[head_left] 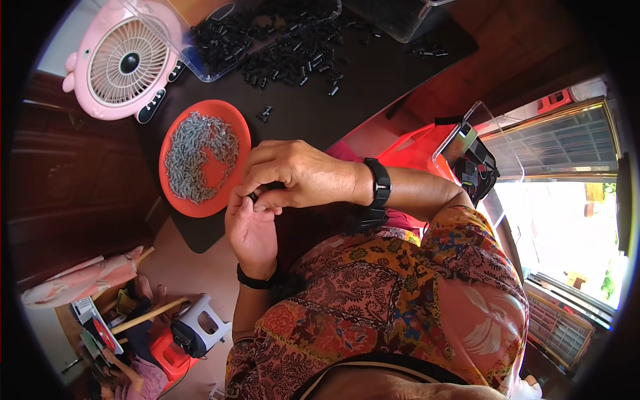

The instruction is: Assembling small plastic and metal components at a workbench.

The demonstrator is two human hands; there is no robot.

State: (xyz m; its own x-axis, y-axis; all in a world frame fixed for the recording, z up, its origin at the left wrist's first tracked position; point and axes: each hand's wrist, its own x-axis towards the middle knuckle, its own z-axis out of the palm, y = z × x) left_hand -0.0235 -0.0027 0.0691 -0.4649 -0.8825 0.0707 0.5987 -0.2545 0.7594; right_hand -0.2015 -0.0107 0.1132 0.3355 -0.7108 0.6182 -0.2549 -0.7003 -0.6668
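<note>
My left hand (251, 235) and my right hand (297, 175) meet just beyond the near edge of the dark table. Between their fingertips they pinch a small black part (253, 197), mostly covered by the fingers. The right hand comes over it from the right, thumb and forefinger closed. To the left of the hands lies a red-orange bowl (245, 137) full of small grey metal pieces that look like springs (190, 157). Farther back, many short black cylindrical parts (303, 57) lie heaped and scattered, with a few loose ones (265, 113) closer to the bowl.
A pink fan (130, 63) stands at the back left. Clear plastic bins (390, 20) sit along the far side of the table (300, 113). Right of it is a red chair (413, 147). At lower left are a grey-and-red stool (203, 323) and another person's bare feet (150, 290).
</note>
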